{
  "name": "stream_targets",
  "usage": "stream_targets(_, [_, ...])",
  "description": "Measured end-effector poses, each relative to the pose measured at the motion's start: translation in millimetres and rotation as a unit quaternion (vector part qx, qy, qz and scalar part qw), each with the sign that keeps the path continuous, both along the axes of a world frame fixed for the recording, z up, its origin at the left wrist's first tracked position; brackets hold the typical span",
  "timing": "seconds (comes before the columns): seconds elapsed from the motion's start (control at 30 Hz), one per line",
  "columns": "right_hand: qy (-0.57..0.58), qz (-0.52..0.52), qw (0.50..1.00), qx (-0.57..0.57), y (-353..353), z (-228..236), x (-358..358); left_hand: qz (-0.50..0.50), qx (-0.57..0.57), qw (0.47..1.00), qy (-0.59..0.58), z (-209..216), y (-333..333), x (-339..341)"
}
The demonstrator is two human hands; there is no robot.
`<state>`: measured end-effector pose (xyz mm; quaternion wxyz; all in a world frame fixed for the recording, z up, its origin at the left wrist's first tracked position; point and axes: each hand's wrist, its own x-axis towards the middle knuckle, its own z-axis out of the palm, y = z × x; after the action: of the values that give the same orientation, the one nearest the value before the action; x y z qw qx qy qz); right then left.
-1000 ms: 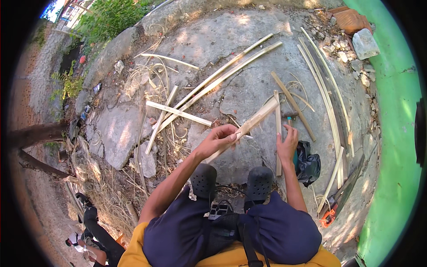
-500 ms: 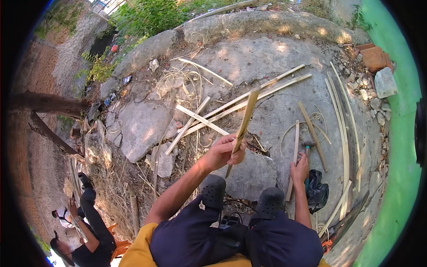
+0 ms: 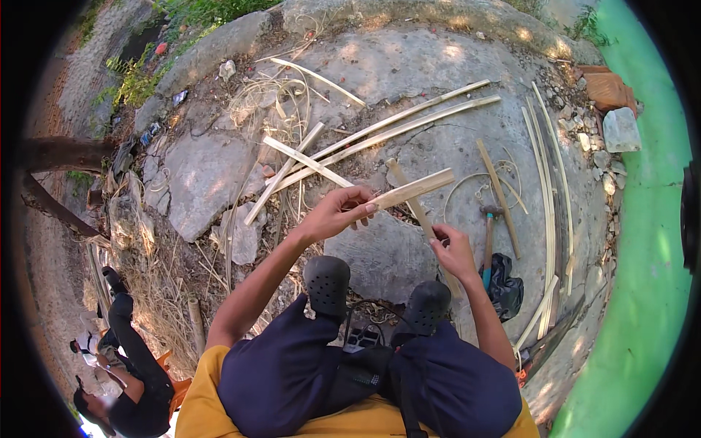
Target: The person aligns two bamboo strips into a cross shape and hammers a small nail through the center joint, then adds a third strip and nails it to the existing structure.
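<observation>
My left hand [image 3: 337, 214] grips one end of a flat, pale bamboo strip [image 3: 418, 188] between thumb and fingers, its free end pointing right. My right hand [image 3: 454, 253] is closed on a second bamboo strip [image 3: 420, 216], which slants up to the left and crosses behind the first. Both strips are off the ground, above my knees and shoes. To the right of my right hand lies a hammer [image 3: 488, 237] with a teal grip, a black plastic bag [image 3: 505, 290] beside its handle. A brown stick [image 3: 499, 198] rests just past the hammer.
Long bamboo strips [image 3: 409, 131] lie crossed ahead on broken concrete, beside tangled curly shavings [image 3: 274, 98]. More long strips [image 3: 546, 212] run along the right, near a green wall [image 3: 642, 219]. Another person [image 3: 139, 365] sits at lower left. Rubble and a white block [image 3: 621, 131] stand far right.
My right hand has lifted the strip from beside the hammer and brought it left. The left hand's strip has swung from upright to pointing right. The view has shifted slightly.
</observation>
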<state>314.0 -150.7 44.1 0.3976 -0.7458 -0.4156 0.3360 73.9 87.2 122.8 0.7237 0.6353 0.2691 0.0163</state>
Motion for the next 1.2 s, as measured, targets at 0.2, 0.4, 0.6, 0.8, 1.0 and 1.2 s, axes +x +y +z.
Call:
stream_targets(0.2, [0.049, 0.068, 0.995, -0.06, 17.8, -33.6, -17.8, 0.052, 0.03, 0.996, 0.072, -90.2, -30.2, 1.2])
stream_targets(0.4, [0.026, 0.046, 0.998, -0.031, 23.1, -46.6, -35.4, 0.053, 0.084, 0.988, 0.118, -119.0, -43.1, 2.3])
stream_targets(0.6, [-0.007, -0.009, 0.999, -0.036, 14.8, -42.8, -47.4, 0.003, 0.135, 0.984, 0.116, -120.5, -48.4, 21.2])
stream_targets(0.8, [-0.108, -0.035, 0.993, -0.025, -26.6, -35.9, -28.3, 0.0, 0.146, 0.985, 0.089, -129.2, -46.8, 27.5])
stream_targets(1.0, [-0.009, -0.017, 0.983, -0.181, -86.1, -32.0, -0.9, -0.026, 0.192, 0.979, 0.062, -126.2, -40.8, 32.0])
stream_targets(1.2, [0.01, 0.014, 0.986, -0.166, -87.0, -37.8, -15.0, -0.063, 0.24, 0.968, 0.034, -117.9, -31.2, 30.7])
